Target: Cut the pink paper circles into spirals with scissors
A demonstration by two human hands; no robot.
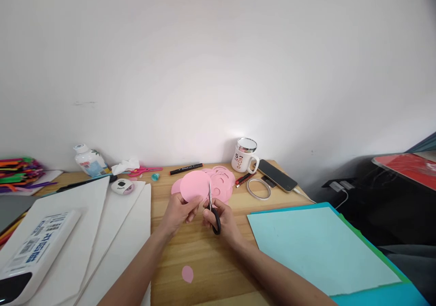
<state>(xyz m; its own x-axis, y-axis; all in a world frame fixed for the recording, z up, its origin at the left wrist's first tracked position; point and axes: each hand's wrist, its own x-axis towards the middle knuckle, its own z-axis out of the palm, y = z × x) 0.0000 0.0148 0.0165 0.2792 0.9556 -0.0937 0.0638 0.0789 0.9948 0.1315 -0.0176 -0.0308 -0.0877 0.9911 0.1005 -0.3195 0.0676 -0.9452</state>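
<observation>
My left hand (pixel 182 210) pinches the lower edge of a round pink paper (pixel 193 185), holding it raised above the table. In my right hand (pixel 221 217) is a pair of scissors (pixel 215 219) with black handles, its metal blades pointing up beside the paper's right edge. Whether the blades touch the paper I cannot tell. Behind both lies a pile of pink paper pieces (pixel 223 183) with curved cut-outs. One small pink petal-shaped piece (pixel 187 274) rests on the wooden table (pixel 204 256) nearer to me.
White sheets (pixel 126 233) and a long white box (pixel 41 247) lie left. A white mug (pixel 241 158), a tape roll (pixel 259 189) and a phone (pixel 277 175) stand or lie behind right. Coloured paper (pixel 316 247) covers the right side. A black marker (pixel 185 168) lies near the wall.
</observation>
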